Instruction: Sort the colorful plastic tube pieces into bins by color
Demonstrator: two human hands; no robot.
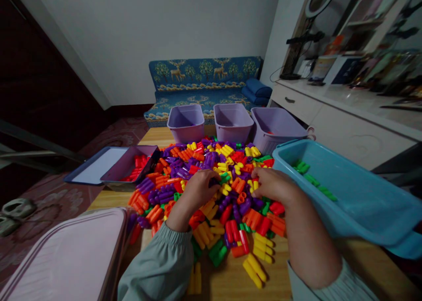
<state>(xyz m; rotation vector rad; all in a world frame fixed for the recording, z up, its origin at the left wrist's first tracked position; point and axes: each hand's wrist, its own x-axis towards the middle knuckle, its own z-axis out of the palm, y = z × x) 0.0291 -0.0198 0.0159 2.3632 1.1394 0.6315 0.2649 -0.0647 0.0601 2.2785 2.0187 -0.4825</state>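
Note:
A heap of plastic building blocks [165, 193] in purple, orange, yellow, red and green covers much of the wooden table. My left hand [201, 187] reaches into the middle of it, its fingers curled and the thumb bent toward them at a green building block [225, 177]. To the right, my right hand [272, 183] is low over the heap with bent fingers, beside a yellow building block [252, 186]. Whatever lies between the right fingertips is hidden. Several yellow blocks [254, 270] lie nearer to me on the wood.
Three lilac bins [186, 132] line the far side. A blue tub [346, 211] with green blocks [318, 184] stands right. At left are an open box [127, 184] holding red blocks [136, 167] and a pale pink lid [72, 252]. Behind is a patterned sofa [198, 96].

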